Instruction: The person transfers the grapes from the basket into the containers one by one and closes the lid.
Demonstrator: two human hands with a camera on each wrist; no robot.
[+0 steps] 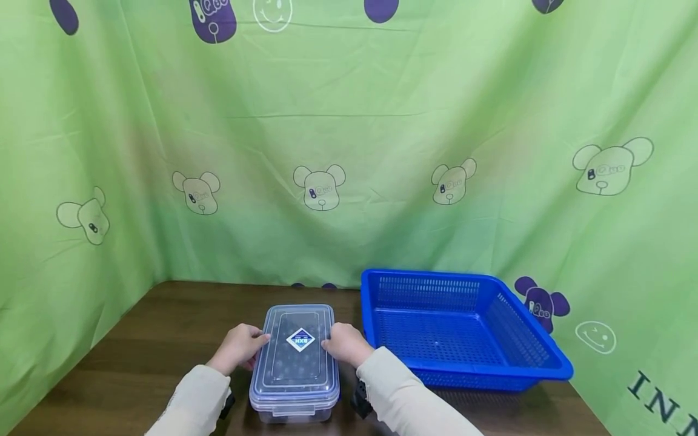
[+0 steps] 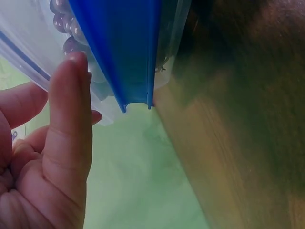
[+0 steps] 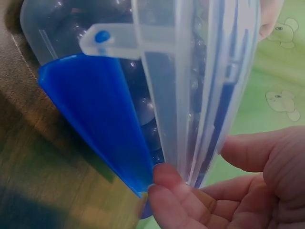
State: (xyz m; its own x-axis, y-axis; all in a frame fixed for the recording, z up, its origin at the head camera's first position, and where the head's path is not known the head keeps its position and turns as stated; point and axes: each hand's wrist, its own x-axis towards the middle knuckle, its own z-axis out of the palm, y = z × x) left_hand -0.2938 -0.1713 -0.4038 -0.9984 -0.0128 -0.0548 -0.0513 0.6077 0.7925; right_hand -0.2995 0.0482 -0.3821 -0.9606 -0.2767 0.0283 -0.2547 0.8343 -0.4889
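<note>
A clear plastic food container (image 1: 294,416) with a see-through lid (image 1: 297,378) stands on the table in front of me. On the lid is a diamond-shaped blue and white label (image 1: 301,340). Dark round pieces (image 2: 67,23) like grapes show through its wall. My left hand (image 1: 237,349) pinches the lid's left edge, thumb on top. Opposite it, my right hand (image 1: 348,345) pinches the right edge between thumb and fingers. Blue side latches hang swung out from the lid, one in the left wrist view (image 2: 121,47), another in the right wrist view (image 3: 95,114).
A blue perforated plastic basket (image 1: 436,375) stands right of the container, close to my right forearm. The brown wooden table (image 1: 163,339) meets a green patterned cloth (image 1: 382,139) at its back and sides.
</note>
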